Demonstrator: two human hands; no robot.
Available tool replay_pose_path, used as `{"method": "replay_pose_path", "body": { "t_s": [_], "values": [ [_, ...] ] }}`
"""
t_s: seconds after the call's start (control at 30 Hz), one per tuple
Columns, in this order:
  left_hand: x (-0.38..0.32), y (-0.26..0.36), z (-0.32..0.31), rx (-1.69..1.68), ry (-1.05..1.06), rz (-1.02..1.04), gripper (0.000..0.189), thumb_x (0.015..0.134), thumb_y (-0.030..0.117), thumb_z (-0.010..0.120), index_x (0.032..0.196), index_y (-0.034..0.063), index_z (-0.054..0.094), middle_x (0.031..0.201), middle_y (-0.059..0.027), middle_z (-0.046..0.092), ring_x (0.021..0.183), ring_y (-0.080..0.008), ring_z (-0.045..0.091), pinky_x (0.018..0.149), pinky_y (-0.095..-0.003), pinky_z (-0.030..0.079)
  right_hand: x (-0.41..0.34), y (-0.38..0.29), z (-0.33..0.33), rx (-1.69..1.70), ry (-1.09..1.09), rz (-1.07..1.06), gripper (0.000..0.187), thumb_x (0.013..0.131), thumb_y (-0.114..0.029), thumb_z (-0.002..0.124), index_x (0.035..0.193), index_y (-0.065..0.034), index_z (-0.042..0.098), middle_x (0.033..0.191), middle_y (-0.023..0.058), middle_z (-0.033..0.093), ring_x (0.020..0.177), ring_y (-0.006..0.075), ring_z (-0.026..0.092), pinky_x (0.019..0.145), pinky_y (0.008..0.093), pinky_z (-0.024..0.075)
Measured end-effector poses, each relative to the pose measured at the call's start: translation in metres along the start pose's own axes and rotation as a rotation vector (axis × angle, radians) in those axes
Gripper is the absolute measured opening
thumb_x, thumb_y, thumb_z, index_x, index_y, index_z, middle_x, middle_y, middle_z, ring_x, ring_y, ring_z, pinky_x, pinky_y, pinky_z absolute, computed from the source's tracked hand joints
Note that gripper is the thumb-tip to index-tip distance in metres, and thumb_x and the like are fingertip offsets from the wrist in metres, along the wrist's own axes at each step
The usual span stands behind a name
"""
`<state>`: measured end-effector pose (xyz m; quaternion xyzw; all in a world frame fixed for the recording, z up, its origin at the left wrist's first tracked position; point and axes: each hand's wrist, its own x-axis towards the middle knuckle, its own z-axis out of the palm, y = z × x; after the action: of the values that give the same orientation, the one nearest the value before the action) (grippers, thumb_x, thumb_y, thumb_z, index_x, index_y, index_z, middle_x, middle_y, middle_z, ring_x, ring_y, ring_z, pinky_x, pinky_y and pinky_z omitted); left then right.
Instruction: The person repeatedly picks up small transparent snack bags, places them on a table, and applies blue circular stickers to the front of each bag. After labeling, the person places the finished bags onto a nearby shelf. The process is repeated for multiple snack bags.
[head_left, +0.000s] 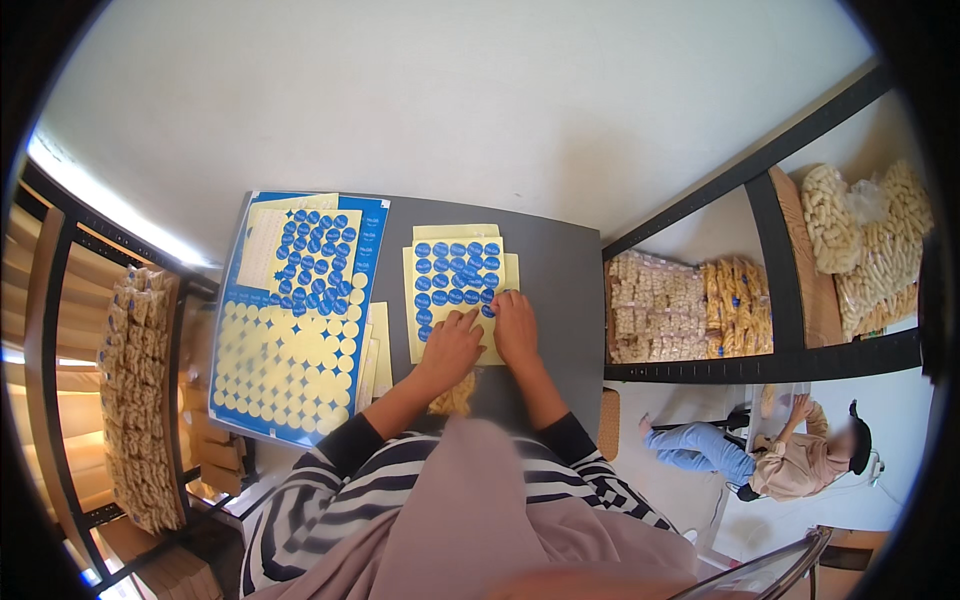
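Observation:
A pale yellow sheet (450, 300) with round blue stickers lies on a grey table (562, 262) in front of me. My left hand (453, 346) rests on its lower part, fingers spread and one fingertip near the lower right stickers. At the sheet's right edge, the fingers of my right hand (514, 326) are bent together beside a blue sticker (488, 297); whether they pinch it cannot be told. Other yellow sheets show from beneath. A plastic bag of yellowish pieces (454, 396) lies below my left hand, near my body.
Left on the table are a large blue sticker sheet (375, 251) with bare yellow circles and a smaller sticker sheet (311, 262) on top. Shelves with bagged snacks (656, 307) stand right, more bags (139, 397) left. A person (787, 457) sits at lower right.

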<state>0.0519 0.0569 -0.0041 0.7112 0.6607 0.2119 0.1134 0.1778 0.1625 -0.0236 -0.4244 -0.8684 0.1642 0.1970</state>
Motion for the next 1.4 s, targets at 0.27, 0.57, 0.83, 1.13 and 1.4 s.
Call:
{"method": "replay_pose_path", "body": {
  "t_s": [0.27, 0.57, 0.83, 1.13, 1.4],
  "values": [
    [-0.002, 0.001, 0.0, 0.022, 0.019, 0.021, 0.035, 0.077, 0.022, 0.074, 0.104, 0.0024, 0.063, 0.133, -0.0146, 0.054, 0.115, -0.0302, 0.054, 0.086, -0.0424, 0.052, -0.009, -0.006, -0.007, 0.03, 0.035, -0.031, 0.006, 0.089, -0.011, 0.054, 0.092, -0.006, 0.056, 0.095, 0.0119, 0.056, 0.091, 0.0332, 0.055, 0.076, 0.0443, 0.046],
    [-0.002, -0.005, 0.007, 0.04, 0.026, 0.046, 0.036, 0.077, 0.023, 0.073, 0.104, 0.0023, 0.062, 0.132, -0.0141, 0.055, 0.113, -0.0302, 0.054, 0.085, -0.0422, 0.053, -0.016, -0.001, -0.006, 0.021, 0.034, -0.051, 0.008, 0.088, -0.007, 0.051, 0.094, -0.0044, 0.054, 0.099, 0.0159, 0.056, 0.095, 0.0361, 0.055, 0.079, 0.045, 0.0456],
    [0.0, -0.017, 0.007, 0.0, -0.042, 0.054, 0.037, 0.081, 0.023, 0.071, 0.11, 0.0023, 0.063, 0.135, -0.0155, 0.054, 0.116, -0.0325, 0.054, 0.091, -0.0424, 0.051, -0.026, 0.024, -0.006, 0.422, 0.148, -0.061, 0.006, 0.093, -0.005, 0.054, 0.098, -0.0024, 0.053, 0.104, 0.0156, 0.054, 0.096, 0.0318, 0.056, 0.084, 0.0379, 0.0475],
    [-0.021, -0.016, -0.013, -0.374, 0.266, 0.003, 0.028, 0.087, 0.012, 0.065, 0.114, 0.0025, 0.063, 0.135, -0.0157, 0.053, 0.118, -0.0361, 0.052, 0.1, -0.0433, 0.044, -0.081, -0.003, -0.052, 0.569, -0.106, 0.173, 0.01, 0.09, -0.01, 0.061, 0.093, -0.001, 0.058, 0.109, 0.015, 0.055, 0.105, 0.031, 0.055, 0.09, 0.0372, 0.0447],
    [-0.086, -0.01, -0.03, -0.448, 0.149, -0.258, 0.047, 0.079, 0.018, 0.075, 0.12, 0.0013, 0.058, 0.111, -0.0155, 0.057, 0.107, -0.034, 0.054, 0.091, -0.0415, 0.046, -0.105, -0.055, -0.047, 0.5, -0.191, 0.011, 0.01, 0.085, -0.007, 0.061, 0.092, -0.0004, 0.059, 0.107, 0.016, 0.056, 0.106, 0.035, 0.052, 0.093, 0.0415, 0.0419]
  ]
}}
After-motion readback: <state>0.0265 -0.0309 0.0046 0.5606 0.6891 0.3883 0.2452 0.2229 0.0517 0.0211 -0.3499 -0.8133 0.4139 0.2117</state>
